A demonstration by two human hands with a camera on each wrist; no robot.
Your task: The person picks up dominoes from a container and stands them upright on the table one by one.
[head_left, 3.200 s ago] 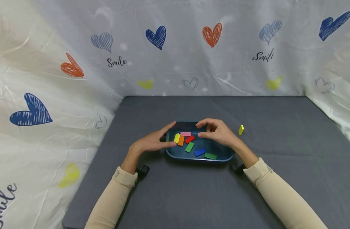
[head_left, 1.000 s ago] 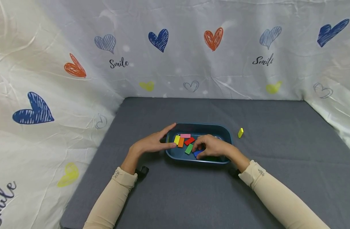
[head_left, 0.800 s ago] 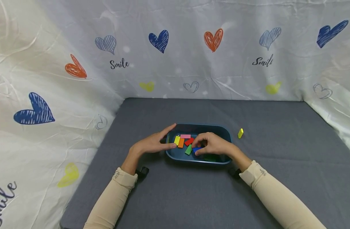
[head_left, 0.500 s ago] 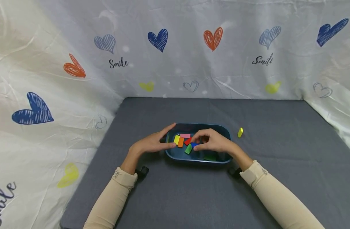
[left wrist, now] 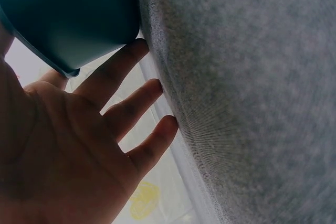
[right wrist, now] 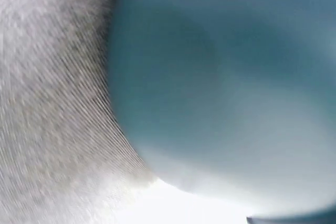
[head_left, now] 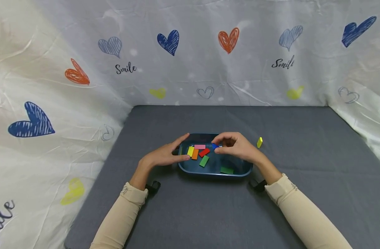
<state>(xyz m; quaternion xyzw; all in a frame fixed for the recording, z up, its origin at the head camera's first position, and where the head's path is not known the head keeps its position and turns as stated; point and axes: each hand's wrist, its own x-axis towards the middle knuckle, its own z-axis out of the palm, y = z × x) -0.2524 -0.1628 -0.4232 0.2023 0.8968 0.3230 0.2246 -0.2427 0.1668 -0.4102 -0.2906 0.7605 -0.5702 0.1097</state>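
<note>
My right hand (head_left: 239, 148) pinches a blue block (head_left: 215, 146) between thumb and fingers above the dark teal tray (head_left: 208, 173). At the tray's left end is my left hand (head_left: 161, 155), its thumb and fingers spread around the corner. In the left wrist view the left hand (left wrist: 68, 140) has extended fingers, one touching the tray (left wrist: 79, 14). Inside the tray lie a yellow block (head_left: 190, 151), an orange block (head_left: 195, 154), a pink block (head_left: 200, 146), a red block (head_left: 204, 152), a green block (head_left: 204, 161) and another green block (head_left: 226, 170). The right wrist view shows no fingers.
A yellow block (head_left: 259, 142) stands on the grey cloth-covered table (head_left: 202, 214), to the right of the tray and behind my right wrist. Pale curtains (head_left: 190, 52) with hearts and lettering hang behind the table and along its left and right sides.
My right hand has gripped the blue block, which lay near the front green one, and moved it toward the back of the tray. The left hand stays at the tray's left end.
</note>
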